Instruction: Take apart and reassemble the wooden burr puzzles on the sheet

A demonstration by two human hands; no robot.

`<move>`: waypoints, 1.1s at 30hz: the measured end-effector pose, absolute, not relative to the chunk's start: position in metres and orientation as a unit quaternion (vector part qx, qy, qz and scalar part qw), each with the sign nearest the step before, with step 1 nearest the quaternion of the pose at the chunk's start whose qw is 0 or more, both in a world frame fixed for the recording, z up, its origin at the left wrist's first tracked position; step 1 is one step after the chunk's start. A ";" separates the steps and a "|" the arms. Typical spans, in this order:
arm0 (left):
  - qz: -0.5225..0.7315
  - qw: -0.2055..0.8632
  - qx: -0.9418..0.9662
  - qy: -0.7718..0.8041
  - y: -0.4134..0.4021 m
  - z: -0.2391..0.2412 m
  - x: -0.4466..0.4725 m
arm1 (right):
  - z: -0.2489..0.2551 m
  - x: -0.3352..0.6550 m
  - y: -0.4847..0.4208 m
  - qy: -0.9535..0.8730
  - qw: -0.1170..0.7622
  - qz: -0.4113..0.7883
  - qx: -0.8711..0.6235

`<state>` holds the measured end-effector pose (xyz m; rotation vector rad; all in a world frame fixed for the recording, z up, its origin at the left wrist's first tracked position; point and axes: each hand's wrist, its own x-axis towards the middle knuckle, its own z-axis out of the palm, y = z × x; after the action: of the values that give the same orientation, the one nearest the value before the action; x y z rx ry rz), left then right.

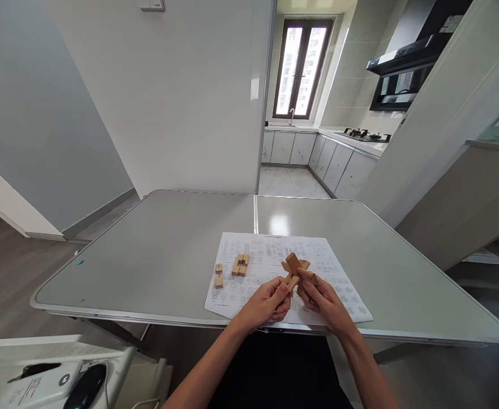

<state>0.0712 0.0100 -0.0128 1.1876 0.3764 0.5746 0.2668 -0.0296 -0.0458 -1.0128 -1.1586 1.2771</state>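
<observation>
Both my hands hold a partly assembled wooden burr puzzle (294, 269) just above a printed instruction sheet (275, 253). My left hand (268, 302) pinches its lower left piece, fingers curled. My right hand (323, 300) grips a wooden bar sticking out at the right. Loose wooden pieces lie on the sheet to the left: a stacked cluster (240, 265) and two small blocks (219, 275).
The sheet lies near the front edge of a grey folding table (147, 250) with a centre seam. A white wall panel stands behind it, and a kitchen opens at the back right. At the lower left sits a white stand with a black mouse (86, 386).
</observation>
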 end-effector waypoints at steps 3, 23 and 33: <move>0.259 0.771 0.558 0.162 0.011 -0.015 0.070 | -0.047 0.268 -0.029 -0.491 0.539 0.545 -0.414; 0.270 0.769 0.545 0.197 0.012 -0.018 0.073 | -0.039 0.261 -0.031 -0.517 0.518 0.552 -0.400; 0.289 0.761 0.531 0.236 0.010 -0.017 0.079 | -0.035 0.259 -0.027 -0.446 0.550 0.553 -0.439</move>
<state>0.0787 0.0103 -0.0170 1.1546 0.5127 0.6284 0.2592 -0.0267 -0.0350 -1.0397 -1.0563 1.3078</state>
